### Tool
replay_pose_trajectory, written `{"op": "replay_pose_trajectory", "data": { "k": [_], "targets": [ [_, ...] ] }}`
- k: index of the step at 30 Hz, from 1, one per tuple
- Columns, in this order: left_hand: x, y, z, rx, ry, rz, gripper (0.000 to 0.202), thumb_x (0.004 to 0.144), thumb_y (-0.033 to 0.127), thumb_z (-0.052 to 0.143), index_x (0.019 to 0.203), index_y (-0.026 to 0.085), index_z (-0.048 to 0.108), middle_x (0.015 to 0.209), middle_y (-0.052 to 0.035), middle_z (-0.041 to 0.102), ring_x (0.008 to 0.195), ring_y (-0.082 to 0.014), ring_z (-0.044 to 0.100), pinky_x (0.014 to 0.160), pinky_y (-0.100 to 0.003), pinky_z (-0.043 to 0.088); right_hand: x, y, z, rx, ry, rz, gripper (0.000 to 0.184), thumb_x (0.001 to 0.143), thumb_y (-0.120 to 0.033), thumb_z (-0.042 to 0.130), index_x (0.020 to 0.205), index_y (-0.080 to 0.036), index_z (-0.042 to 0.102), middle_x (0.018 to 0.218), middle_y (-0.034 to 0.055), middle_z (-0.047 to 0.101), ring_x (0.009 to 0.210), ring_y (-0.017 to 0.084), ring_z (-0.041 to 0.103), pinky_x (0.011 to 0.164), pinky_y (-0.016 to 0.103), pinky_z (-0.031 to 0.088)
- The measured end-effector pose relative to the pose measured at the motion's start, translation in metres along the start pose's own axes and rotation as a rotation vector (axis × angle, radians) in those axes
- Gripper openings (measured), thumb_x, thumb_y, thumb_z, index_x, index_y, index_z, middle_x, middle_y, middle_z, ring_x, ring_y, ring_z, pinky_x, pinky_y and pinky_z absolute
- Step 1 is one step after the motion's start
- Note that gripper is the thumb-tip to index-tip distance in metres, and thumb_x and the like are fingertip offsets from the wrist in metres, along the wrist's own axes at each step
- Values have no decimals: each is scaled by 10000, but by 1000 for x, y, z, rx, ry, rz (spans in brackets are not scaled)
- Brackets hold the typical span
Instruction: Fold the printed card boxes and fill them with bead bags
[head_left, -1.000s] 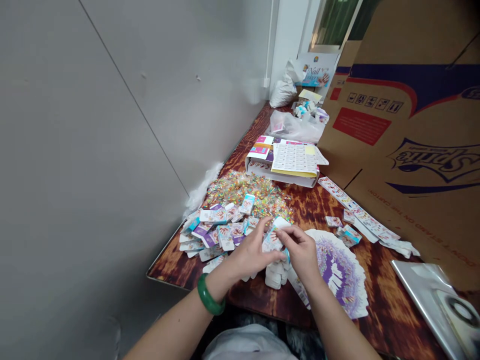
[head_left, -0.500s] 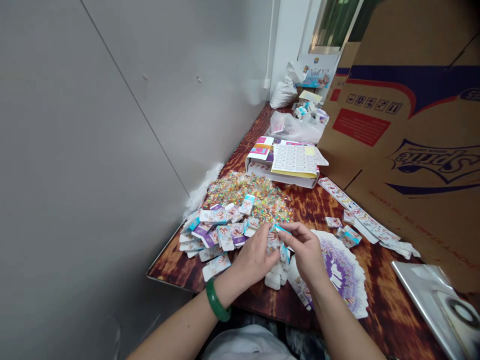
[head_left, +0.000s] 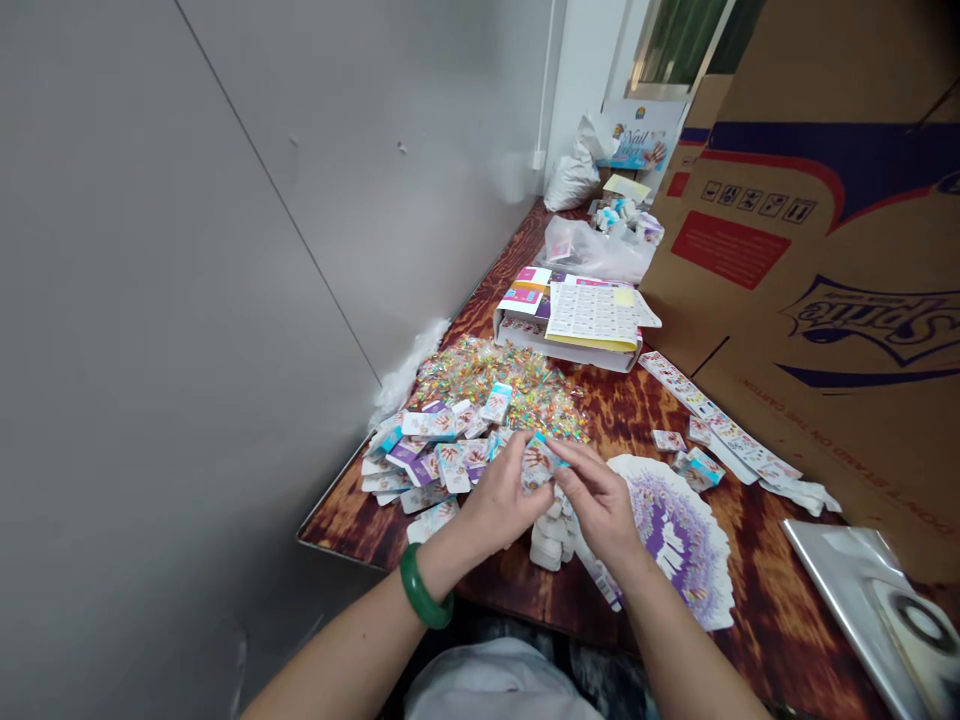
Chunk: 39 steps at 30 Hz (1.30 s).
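Between my two hands is a small blue-and-white printed carton (head_left: 538,459) with a hand picture on its face. My left hand (head_left: 501,500), a green bangle (head_left: 424,588) at its wrist, grips the carton's left side. The fingers of my right hand (head_left: 600,497) close on its right side near the top. Left of my hands lies a heap of similar small cartons (head_left: 442,455), some purple. Behind them spreads a pile of small clear packets (head_left: 517,375) with colourful bits inside. Below the held carton stands a stack of white folded pieces (head_left: 551,540). Fanned purple printed card blanks (head_left: 671,540) lie to the right.
A white box with printed sheets (head_left: 592,318) stands farther back, before a plastic bag (head_left: 596,248). A large brown cardboard box (head_left: 750,330) walls the right side. Printed strips (head_left: 720,420) and a silver flat object (head_left: 840,580) lie near it. A grey wall (head_left: 225,300) borders the left.
The carton has turned so its printed face shows more. My right fingers have shifted along its top edge, and both hands have moved slightly up.
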<state>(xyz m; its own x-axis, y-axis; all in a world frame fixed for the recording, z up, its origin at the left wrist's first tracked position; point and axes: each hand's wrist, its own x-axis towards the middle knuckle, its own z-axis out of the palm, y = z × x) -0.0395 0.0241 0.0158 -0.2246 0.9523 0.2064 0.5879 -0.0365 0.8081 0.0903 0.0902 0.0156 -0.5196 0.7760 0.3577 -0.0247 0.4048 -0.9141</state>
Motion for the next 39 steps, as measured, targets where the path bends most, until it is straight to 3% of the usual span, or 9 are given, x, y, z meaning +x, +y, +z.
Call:
{"op": "replay_pose_trajectory", "data": {
  "k": [3,8,15,20,24,27,30,34,39],
  "targets": [
    [7,-8,-24,129,40,-48,492,756,239,509,1210,155,340,1061,-101,546,941,-231,539,844,-378,423,7,26,-19,-204,-64,96,364,780,-343,601,1129,-243,628,1130,83,611,1014,229,554,811,356,444],
    [14,-38,-66,639,85,-256,439,759,288,503,1158,113,448,1090,-157,531,1060,-334,460,880,-481,371,16,84,-42,-427,-89,407,431,606,-379,722,992,-192,689,872,89,688,795,247,622,708,361,460],
    [10,-43,-77,758,249,-257,530,790,429,532,1252,190,425,1227,-142,472,1157,-343,373,909,-507,329,19,107,-36,-448,-76,493,335,419,-238,778,745,-219,704,695,28,671,647,189,584,594,276,407],
    [11,-28,-62,483,335,-80,305,836,346,500,1079,169,554,1072,-113,569,1054,-257,475,917,-403,353,30,94,-52,-446,-104,524,123,473,-229,706,463,-193,589,446,-32,531,463,126,457,478,245,312],
    [3,-15,-24,95,-18,-53,272,850,407,472,827,182,623,800,-49,622,773,-184,564,756,-318,426,32,55,-60,-326,-19,513,173,566,-330,681,533,-179,603,494,-14,544,480,125,448,479,248,313],
    [-2,-12,6,-206,-128,-169,555,694,476,656,1143,184,512,949,-61,624,826,-201,574,731,-321,454,23,24,-46,16,-17,529,245,577,-390,724,637,-181,611,539,-12,541,469,115,438,458,243,316],
    [-1,-12,22,-506,-247,-111,487,768,359,601,1194,173,455,1060,-66,609,903,-190,579,784,-319,469,12,6,-29,141,-68,516,284,574,-416,748,611,-177,597,546,-8,536,492,119,449,472,246,351],
    [0,-9,19,-357,-230,3,431,842,152,401,1269,207,403,1180,-72,559,1038,-198,539,921,-383,420,8,-1,-22,154,0,445,215,660,-374,698,709,-180,619,648,5,563,575,125,472,488,225,356],
    [-5,-3,10,18,-203,147,522,776,101,425,1283,216,381,1166,-90,495,1106,-231,454,981,-415,355,11,-3,-18,347,-59,569,142,653,-221,609,792,-195,614,633,-30,513,474,74,350,414,189,245]
  ]
}}
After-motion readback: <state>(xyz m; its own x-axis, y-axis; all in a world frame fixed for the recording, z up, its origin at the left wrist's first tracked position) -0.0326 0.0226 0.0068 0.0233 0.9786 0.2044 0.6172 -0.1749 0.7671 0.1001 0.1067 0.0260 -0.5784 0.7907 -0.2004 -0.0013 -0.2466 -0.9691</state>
